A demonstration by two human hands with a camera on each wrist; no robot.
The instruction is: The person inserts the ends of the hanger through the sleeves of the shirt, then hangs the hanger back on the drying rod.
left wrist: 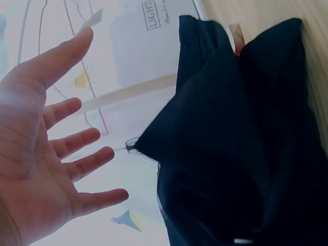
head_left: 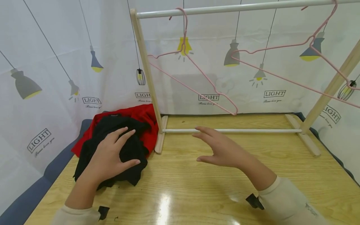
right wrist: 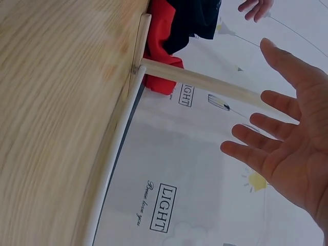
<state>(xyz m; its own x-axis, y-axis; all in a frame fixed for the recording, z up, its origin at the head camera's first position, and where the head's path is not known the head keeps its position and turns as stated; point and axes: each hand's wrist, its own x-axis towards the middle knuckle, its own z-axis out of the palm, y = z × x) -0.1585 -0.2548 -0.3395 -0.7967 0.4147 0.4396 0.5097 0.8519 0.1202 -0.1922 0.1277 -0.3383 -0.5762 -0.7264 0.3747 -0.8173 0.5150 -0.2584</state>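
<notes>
My left hand (head_left: 108, 156) hovers over a crumpled black garment (head_left: 132, 162), its fingers spread and holding nothing. In the left wrist view the palm faces the black cloth (left wrist: 230, 133) with a gap between them. Under and behind the black garment lies a red garment (head_left: 150, 137). My right hand (head_left: 222, 148) is in the air over the table, in front of the rack's lower bar, fingers apart and palm turned inward. Nothing is in it. Two pink wire hangers, one at the left (head_left: 201, 93) and one at the right (head_left: 281, 47), hang from the rack's top bar (head_left: 239, 9).
A garment rack with wooden posts (head_left: 147, 72) and a white lower bar (head_left: 253, 131) stands at the back of the wooden table (head_left: 180, 184). White lamp-print cloth (head_left: 112, 47) forms the walls behind and beside it. The clothes lie against the rack's left foot (head_left: 160, 140).
</notes>
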